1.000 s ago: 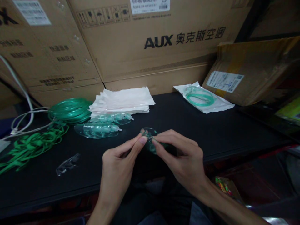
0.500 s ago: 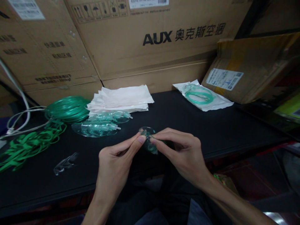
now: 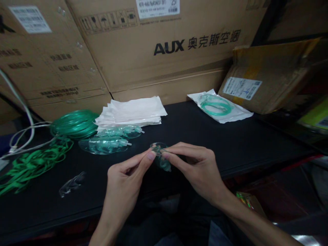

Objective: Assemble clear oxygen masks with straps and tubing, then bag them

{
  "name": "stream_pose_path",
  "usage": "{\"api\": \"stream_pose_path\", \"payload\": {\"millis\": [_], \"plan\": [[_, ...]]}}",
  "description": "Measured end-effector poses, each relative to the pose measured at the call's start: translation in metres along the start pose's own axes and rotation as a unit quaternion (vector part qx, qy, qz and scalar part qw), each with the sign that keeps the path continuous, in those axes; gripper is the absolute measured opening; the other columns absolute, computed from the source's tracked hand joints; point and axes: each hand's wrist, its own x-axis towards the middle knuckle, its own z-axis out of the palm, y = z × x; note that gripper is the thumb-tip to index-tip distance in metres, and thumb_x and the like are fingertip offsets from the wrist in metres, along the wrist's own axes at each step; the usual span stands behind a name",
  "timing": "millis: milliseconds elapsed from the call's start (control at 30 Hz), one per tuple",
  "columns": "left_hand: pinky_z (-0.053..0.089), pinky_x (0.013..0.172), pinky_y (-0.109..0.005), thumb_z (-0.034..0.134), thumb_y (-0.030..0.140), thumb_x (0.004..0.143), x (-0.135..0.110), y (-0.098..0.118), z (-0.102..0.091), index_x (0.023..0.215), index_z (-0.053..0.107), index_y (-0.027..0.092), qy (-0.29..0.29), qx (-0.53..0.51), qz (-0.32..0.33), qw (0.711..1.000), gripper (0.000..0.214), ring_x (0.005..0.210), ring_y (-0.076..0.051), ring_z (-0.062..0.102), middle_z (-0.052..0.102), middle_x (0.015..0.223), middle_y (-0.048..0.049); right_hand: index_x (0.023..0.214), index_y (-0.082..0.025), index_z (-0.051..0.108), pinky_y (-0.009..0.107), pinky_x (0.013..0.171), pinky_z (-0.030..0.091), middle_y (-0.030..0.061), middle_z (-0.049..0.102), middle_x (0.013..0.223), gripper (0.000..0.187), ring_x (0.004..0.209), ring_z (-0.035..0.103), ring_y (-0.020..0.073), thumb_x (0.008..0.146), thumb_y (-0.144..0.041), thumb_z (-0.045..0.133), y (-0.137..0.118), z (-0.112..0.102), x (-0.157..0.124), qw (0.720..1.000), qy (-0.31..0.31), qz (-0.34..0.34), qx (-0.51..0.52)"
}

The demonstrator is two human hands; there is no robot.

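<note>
Between my two hands is a clear green plastic oxygen mask (image 3: 164, 163), held above the table's front edge. My left hand (image 3: 129, 176) pinches its left side between thumb and forefinger. On the other side, my right hand (image 3: 196, 164) grips it with thumb and fingertips close to the left thumb. Fingers cover part of the mask, so its finer details are hidden. Left of my hands lie more green masks (image 3: 105, 145), nested together on the black table (image 3: 176, 124).
White pouches (image 3: 133, 111) are stacked behind the masks. Coiled green tubing (image 3: 74, 123), green elastic straps (image 3: 38, 165) and small clear plastic pieces (image 3: 72, 184) lie left. A packed pouch with tubing (image 3: 220, 106) rests at right, near a carton (image 3: 266, 75). Large boxes (image 3: 164, 73) stand behind.
The head view has tilted slightly, so the scene sits a little lower. Both hands keep their pinch on the mask, with the fingers barely shifted.
</note>
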Motion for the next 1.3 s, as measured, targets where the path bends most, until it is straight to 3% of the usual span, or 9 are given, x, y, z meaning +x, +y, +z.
{"api": "stream_pose_path", "payload": {"millis": [267, 433, 567, 667, 767, 867, 967, 1067, 1300], "plan": [[0.062, 0.086, -0.021, 0.08, 0.044, 0.086, -0.001, -0.006, -0.001, 0.099, 0.086, 0.023, -0.001, -0.013, 0.002, 1.0, 0.026, 0.096, -0.021, 0.08, 0.084, 0.102, -0.004, 0.093, -0.026, 0.086, 0.023, 0.07, 0.052, -0.0005, 0.081, 0.088, 0.014, 0.079, 0.07, 0.0137, 0.09, -0.017, 0.076, 0.0, 0.004, 0.001, 0.998, 0.014, 0.06, 0.018], [0.061, 0.082, -0.018, 0.081, 0.043, 0.086, -0.003, -0.007, 0.0, 0.089, 0.081, 0.021, -0.003, -0.066, 0.005, 0.998, 0.023, 0.09, -0.018, 0.08, 0.084, 0.104, -0.005, 0.094, -0.025, 0.083, 0.019, 0.053, 0.048, -0.0044, 0.074, 0.081, 0.01, 0.059, 0.058, 0.0075, 0.094, -0.024, 0.073, -0.003, 0.003, 0.002, 0.989, -0.029, 0.109, 0.099], [0.061, 0.086, -0.02, 0.082, 0.039, 0.086, -0.002, -0.009, 0.001, 0.086, 0.077, 0.019, 0.011, -0.101, 0.013, 0.995, 0.021, 0.097, -0.02, 0.08, 0.084, 0.104, -0.006, 0.099, -0.022, 0.08, 0.022, 0.069, 0.056, -0.001, 0.077, 0.089, 0.01, 0.075, 0.068, 0.0112, 0.09, -0.022, 0.075, -0.003, 0.003, 0.003, 0.977, -0.06, 0.125, 0.161], [0.062, 0.088, -0.023, 0.083, 0.037, 0.084, -0.002, -0.008, 0.004, 0.084, 0.077, 0.018, 0.043, -0.106, 0.019, 0.993, 0.02, 0.098, -0.021, 0.08, 0.084, 0.101, -0.0067, 0.112, -0.023, 0.075, 0.025, 0.076, 0.057, 0.0021, 0.078, 0.105, 0.03, 0.088, 0.072, 0.0146, 0.083, -0.021, 0.082, 0.001, 0.007, -0.001, 0.973, -0.056, 0.133, 0.18], [0.065, 0.086, -0.025, 0.084, 0.036, 0.082, -0.004, -0.005, 0.008, 0.08, 0.076, 0.018, 0.071, -0.116, 0.022, 0.991, 0.02, 0.096, -0.024, 0.081, 0.084, 0.099, -0.0073, 0.114, -0.025, 0.071, 0.022, 0.064, 0.054, 0.0003, 0.075, 0.104, 0.037, 0.073, 0.066, 0.0109, 0.08, -0.02, 0.085, 0.007, 0.013, -0.006, 0.987, -0.019, 0.109, 0.116], [0.066, 0.084, -0.026, 0.085, 0.034, 0.081, -0.007, -0.002, 0.013, 0.092, 0.08, 0.02, 0.084, -0.116, 0.02, 0.989, 0.019, 0.096, -0.024, 0.081, 0.084, 0.101, -0.0061, 0.115, -0.025, 0.071, 0.023, 0.062, 0.053, 0.0003, 0.071, 0.106, 0.034, 0.071, 0.062, 0.0105, 0.083, -0.019, 0.082, 0.01, 0.018, -0.011, 0.998, 0.025, 0.044, 0.026], [0.066, 0.085, -0.026, 0.085, 0.033, 0.08, -0.01, -0.001, 0.017, 0.102, 0.082, 0.022, 0.102, -0.108, 0.019, 0.989, 0.024, 0.095, -0.024, 0.081, 0.084, 0.102, -0.0048, 0.119, -0.024, 0.07, 0.025, 0.07, 0.055, 0.0023, 0.07, 0.11, 0.034, 0.081, 0.063, 0.0128, 0.087, -0.016, 0.077, 0.008, 0.02, -0.012, 0.997, 0.045, -0.02, -0.06], [0.067, 0.082, -0.026, 0.085, 0.032, 0.08, -0.012, -0.002, 0.018, 0.096, 0.084, 0.022, 0.124, -0.094, 0.028, 0.987, 0.018, 0.089, -0.024, 0.082, 0.085, 0.097, -0.004, 0.117, -0.021, 0.07, 0.026, 0.084, 0.055, 0.0043, 0.07, 0.111, 0.032, 0.097, 0.067, 0.0156, 0.087, -0.014, 0.075, 0.004, 0.022, -0.011, 0.989, 0.056, -0.062, -0.124], [0.068, 0.077, -0.026, 0.084, 0.028, 0.077, -0.016, -0.002, 0.023, 0.084, 0.084, 0.022, 0.149, -0.079, 0.043, 0.985, 0.009, 0.082, -0.023, 0.082, 0.085, 0.088, -0.0026, 0.135, -0.013, 0.062, 0.024, 0.097, 0.055, 0.0102, 0.067, 0.121, 0.044, 0.111, 0.068, 0.0164, 0.091, -0.015, 0.068, 0.004, 0.026, -0.015, 0.979, 0.067, -0.087, -0.169]]}}
